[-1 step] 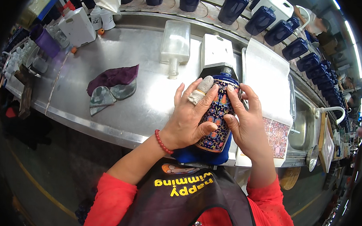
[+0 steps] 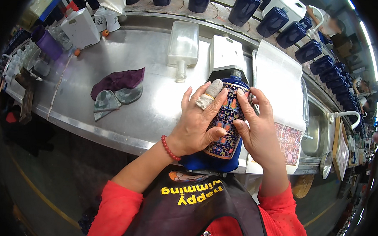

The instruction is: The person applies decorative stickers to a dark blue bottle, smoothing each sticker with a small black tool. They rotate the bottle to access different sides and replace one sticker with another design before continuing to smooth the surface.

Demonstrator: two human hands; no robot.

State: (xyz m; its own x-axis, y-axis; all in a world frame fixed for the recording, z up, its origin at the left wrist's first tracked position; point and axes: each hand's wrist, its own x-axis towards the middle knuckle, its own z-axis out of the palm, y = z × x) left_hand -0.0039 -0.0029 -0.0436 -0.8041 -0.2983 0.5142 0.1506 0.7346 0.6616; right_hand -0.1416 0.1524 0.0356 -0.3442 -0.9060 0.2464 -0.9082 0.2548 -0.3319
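While both hands, left hand (image 2: 196, 126), right hand (image 2: 256, 131), grip pinching patterned blue bottle (image 2: 225, 124), white tray (image 2: 280, 80) beside

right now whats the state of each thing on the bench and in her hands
left hand: pressed flat on the patterned bottle, one fingertip wrapped
right hand: gripping the bottle's other side
patterned bottle: lying tilted, neck away, uncapped
clear bottle: on its side, empty
cloths: crumpled, untouched
printed sheet: flat on the tray
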